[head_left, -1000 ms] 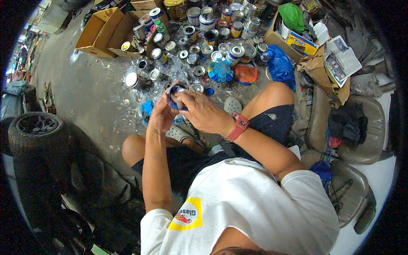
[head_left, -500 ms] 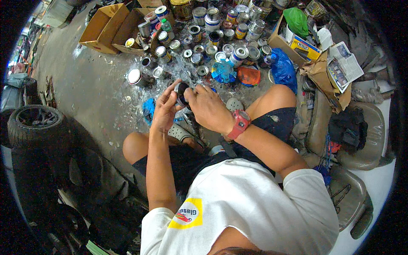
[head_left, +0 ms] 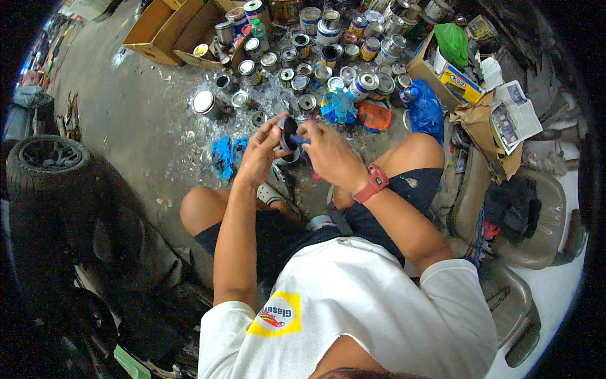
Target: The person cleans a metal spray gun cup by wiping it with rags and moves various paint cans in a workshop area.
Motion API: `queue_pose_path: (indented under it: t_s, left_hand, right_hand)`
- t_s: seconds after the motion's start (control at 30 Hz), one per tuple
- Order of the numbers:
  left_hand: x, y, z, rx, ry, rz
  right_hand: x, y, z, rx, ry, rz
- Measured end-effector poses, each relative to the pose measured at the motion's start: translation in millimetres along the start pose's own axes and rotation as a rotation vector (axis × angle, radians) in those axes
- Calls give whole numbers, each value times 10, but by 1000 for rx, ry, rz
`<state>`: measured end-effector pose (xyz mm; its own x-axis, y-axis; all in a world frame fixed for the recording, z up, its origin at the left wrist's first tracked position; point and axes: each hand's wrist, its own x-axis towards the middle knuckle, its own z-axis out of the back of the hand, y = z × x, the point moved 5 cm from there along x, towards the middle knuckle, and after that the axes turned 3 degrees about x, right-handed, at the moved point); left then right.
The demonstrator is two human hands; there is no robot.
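Observation:
My left hand [head_left: 260,153] is wrapped round a small paint can [head_left: 288,134], tilted with its dark opening toward my right hand. My right hand [head_left: 332,156] is closed on a short dark blue piece [head_left: 300,140] at the can's mouth; its exact kind is too small to tell. Just below my hands an open tin [head_left: 290,158] sits on the floor, partly hidden by them. A crumpled blue plastic piece [head_left: 228,158] lies to the left of my left hand.
Many paint cans [head_left: 366,85] crowd the floor ahead, beside cardboard boxes [head_left: 154,35]. A blue plastic bag [head_left: 424,110] and a box with green plastic [head_left: 451,45] stand at right. A wheel [head_left: 50,158] lies at left, grey seats [head_left: 533,215] at right.
My right hand has drawn back to the right from the can, and the dark blue piece now shows. The can's dark opening has turned more toward my right hand.

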<state>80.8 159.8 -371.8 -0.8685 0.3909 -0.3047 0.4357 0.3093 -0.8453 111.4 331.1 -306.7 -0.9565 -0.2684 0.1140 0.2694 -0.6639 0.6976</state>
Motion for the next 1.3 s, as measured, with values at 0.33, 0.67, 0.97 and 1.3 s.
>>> queue_pose_path:
  t_s: [0.33, 0.67, 0.97, 1.3]
  left_hand:
    - [79, 137, 135, -217, -91, 57]
    - [8, 227, 215, -135, -103, 205]
    - [6, 251, 137, -161, -112, 173]
    - [22, 123, 39, -10, -145, 194]
  right_hand:
    - [-7, 420, -258, 27, -310, 211]
    - [-10, 23, -415, 655, -221, -139]
    - [72, -140, -379, 434, -98, -11]
    - [34, -87, -490, 368, -205, -57]
